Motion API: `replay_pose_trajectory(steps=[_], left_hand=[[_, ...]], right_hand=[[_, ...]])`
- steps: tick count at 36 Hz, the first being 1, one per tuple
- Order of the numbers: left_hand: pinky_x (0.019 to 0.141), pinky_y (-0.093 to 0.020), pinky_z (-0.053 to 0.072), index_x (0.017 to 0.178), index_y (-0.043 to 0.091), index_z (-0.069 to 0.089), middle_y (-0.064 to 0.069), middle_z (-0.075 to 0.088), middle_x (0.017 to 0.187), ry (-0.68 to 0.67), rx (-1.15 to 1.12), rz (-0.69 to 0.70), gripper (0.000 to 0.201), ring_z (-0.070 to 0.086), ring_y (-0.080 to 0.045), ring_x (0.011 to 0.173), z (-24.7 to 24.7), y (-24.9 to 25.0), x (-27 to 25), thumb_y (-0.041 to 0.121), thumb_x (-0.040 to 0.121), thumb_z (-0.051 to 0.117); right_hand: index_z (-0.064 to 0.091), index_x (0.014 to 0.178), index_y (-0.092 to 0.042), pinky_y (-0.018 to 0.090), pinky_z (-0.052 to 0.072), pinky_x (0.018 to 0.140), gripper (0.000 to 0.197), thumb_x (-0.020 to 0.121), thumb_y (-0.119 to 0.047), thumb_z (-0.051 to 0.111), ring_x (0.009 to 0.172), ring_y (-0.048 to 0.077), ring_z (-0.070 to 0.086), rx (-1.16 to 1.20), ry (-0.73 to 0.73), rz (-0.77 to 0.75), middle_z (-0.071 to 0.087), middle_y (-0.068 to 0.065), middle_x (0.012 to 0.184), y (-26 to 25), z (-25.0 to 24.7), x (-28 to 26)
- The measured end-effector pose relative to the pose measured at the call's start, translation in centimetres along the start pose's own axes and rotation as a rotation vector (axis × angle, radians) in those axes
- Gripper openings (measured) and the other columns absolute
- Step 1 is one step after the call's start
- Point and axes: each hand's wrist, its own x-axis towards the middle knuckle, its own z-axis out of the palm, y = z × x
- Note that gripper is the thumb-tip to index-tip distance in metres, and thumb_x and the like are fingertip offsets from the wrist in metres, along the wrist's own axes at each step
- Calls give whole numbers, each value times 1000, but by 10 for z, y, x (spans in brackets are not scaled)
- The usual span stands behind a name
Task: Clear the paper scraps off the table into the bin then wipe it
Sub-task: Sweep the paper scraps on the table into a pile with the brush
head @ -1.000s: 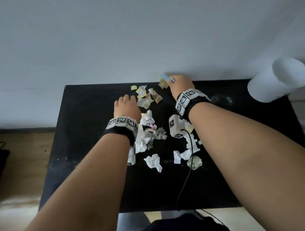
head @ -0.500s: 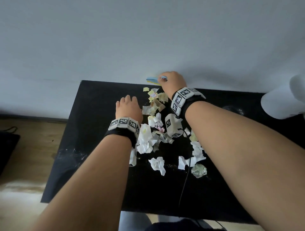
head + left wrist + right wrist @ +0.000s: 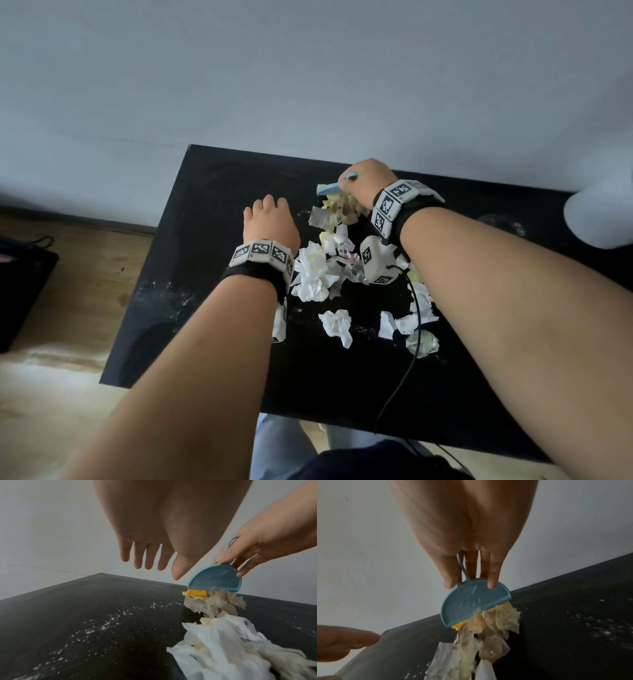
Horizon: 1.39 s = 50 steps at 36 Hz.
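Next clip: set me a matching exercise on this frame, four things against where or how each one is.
Things:
1. brush
2. left hand
3. scraps
4. white dust

States:
A. heaped mid-table between the wrists
B. pinched in the right hand, bristles down on paper
C. speckled over the black table
D. fingers straight, holding nothing

Pairs: 1-B, 2-D, 3-A, 4-C
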Motion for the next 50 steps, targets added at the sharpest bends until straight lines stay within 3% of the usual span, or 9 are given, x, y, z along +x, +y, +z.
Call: replay_pose_trajectory(steps=[10,16,21,25,29,37,40,45,50], left_hand=[[109,-41,33,126,12,48,-6,49,128,31,-8,58,34,45,-25,122,3,7,-36,20,93,47],[113,-42,30,135,12,43,-7,45,138,25,0,143,42,41,-25,129,5,9,-59,20,94,47],[111,-42,31,129,12,47,-8,47,134,15,13,199,36,43,-27,126,7,10,-80,18,93,45],[111,-42,31,131,12,45,-7,47,132,10,22,249,38,43,-26,125,9,14,-97,20,93,47],[112,-43,30,134,12,43,-7,46,136,-5,21,265,42,42,-26,127,11,19,-108,20,93,46],[114,-43,28,136,12,42,-8,43,139,-24,12,264,44,39,-27,131,8,48,-116,18,93,46],[114,-42,28,135,11,43,-8,44,137,-38,0,253,42,40,-27,129,10,62,-116,20,93,46],[113,-42,28,138,11,40,-7,44,136,-63,5,242,45,39,-26,129,16,78,-119,22,94,45],[112,-41,29,133,12,43,-7,44,138,-90,23,233,40,41,-25,128,22,84,-127,24,95,46]], right_hand=[[68,82,-4,29,43,63,24,88,-15,47,76,25,59,-18,-115,141,63,10,82,8,6,-50],[52,65,-10,24,35,50,24,89,-17,49,56,17,45,12,-88,297,47,4,64,13,18,-87],[74,94,-8,28,55,77,27,88,-19,49,83,20,66,52,-93,288,71,4,93,14,29,-121],[64,72,-8,28,39,50,22,83,-16,47,62,25,55,90,-4,253,61,9,73,17,27,-151],[73,96,-7,40,55,75,26,92,-17,49,83,31,65,153,172,185,70,13,93,26,19,-176],[55,70,-13,27,26,45,28,94,-12,42,62,23,45,41,377,286,43,5,61,77,0,-185],[43,64,-12,28,25,49,32,96,-11,39,65,23,42,49,332,389,36,2,58,97,-4,-184],[55,77,-15,27,34,54,27,98,-21,40,66,21,51,133,216,547,50,5,68,117,6,-183],[48,63,-17,27,25,46,34,96,-20,41,50,14,40,172,141,474,46,0,62,105,21,-191]])
